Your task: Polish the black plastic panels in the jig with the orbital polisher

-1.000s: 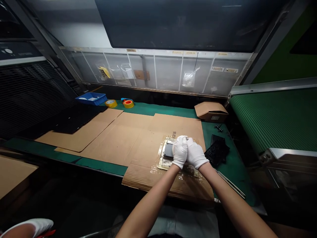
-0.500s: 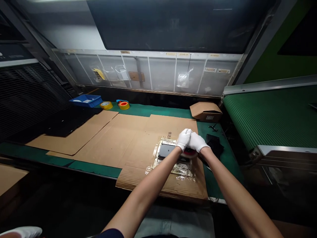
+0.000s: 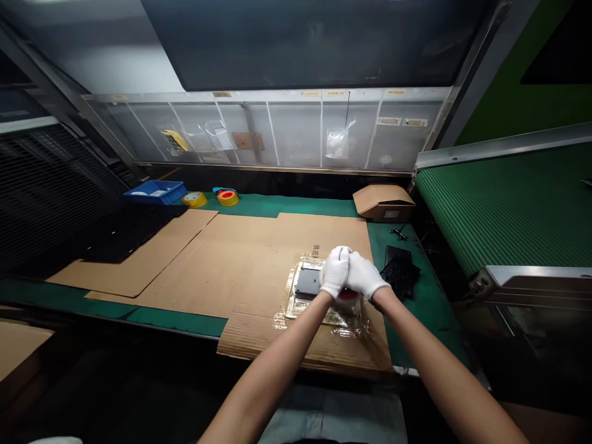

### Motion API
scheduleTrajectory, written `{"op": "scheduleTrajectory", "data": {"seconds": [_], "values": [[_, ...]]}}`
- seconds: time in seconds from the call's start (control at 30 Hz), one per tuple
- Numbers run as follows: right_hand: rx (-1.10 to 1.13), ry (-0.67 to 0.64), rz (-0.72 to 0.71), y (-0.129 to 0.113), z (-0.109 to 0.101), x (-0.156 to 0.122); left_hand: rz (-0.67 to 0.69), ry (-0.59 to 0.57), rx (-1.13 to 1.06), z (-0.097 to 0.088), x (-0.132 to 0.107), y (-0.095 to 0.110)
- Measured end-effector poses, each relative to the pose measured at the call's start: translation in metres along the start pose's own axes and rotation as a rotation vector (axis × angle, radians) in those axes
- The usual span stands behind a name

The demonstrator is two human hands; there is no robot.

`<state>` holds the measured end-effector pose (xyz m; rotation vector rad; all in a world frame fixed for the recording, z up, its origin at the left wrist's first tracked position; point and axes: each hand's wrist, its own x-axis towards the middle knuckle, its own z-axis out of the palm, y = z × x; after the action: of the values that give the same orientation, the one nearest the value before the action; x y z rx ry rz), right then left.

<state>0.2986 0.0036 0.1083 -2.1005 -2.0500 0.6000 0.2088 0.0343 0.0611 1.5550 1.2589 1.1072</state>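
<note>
Both hands wear white gloves and are pressed together above a dark flat plate. My left hand is closed, its fingers meeting those of my right hand, also closed. Beneath them shows a blurred round thing with a red part, mostly hidden by the gloves; its kind I cannot make out. The plate lies on a pale base bordered with shiny clear tape, which rests on brown cardboard. The right end of the plate is covered by my hands.
To the right lie a crumpled black cloth-like piece and small black metal parts. Farther back are an open cardboard box, yellow tape rolls and a blue bin. A green conveyor belt runs along the right.
Both hands have shifted slightly left and down over the plate, still together. More of the black piece on the right shows now. The view has tilted a little.
</note>
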Motion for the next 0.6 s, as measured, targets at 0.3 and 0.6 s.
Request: {"op": "scheduleTrajectory", "data": {"seconds": [0.3, 0.6], "values": [[0.033, 0.089, 0.066, 0.023, 0.012, -0.016, -0.025, -0.090, 0.007, 0.016, -0.006, 0.019], [0.065, 0.066, 0.064, 0.022, 0.000, 0.003, -0.002, -0.098, 0.055, 0.016, 0.011, 0.021]]}}
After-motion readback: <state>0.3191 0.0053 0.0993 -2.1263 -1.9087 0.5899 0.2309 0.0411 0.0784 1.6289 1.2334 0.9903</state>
